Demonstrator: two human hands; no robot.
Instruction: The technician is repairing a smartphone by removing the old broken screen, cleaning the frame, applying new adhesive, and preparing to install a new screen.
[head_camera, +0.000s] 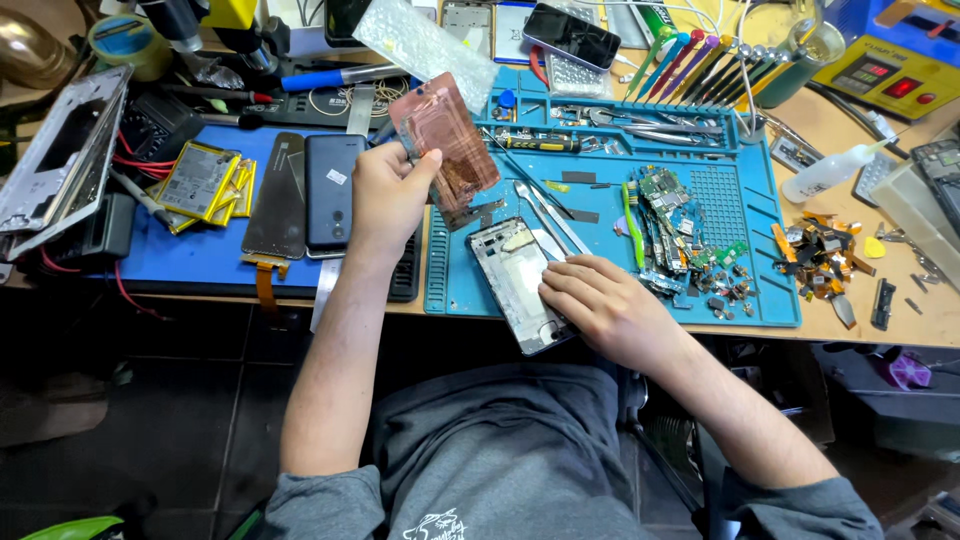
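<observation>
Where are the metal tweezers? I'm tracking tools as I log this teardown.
In the head view, the metal tweezers lie on the blue work mat, between the opened phone frame and the green circuit boards.

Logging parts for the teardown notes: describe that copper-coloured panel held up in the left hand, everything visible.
The copper-coloured panel is a thin, flat rectangular sheet, phone-sized, with a shiny reddish foil look and faint darker patches. A dark ragged strip hangs from its lower edge. It is tilted, raised above the blue work mat. The left hand has it in its grip at the left edge; nothing else touches it.
</observation>
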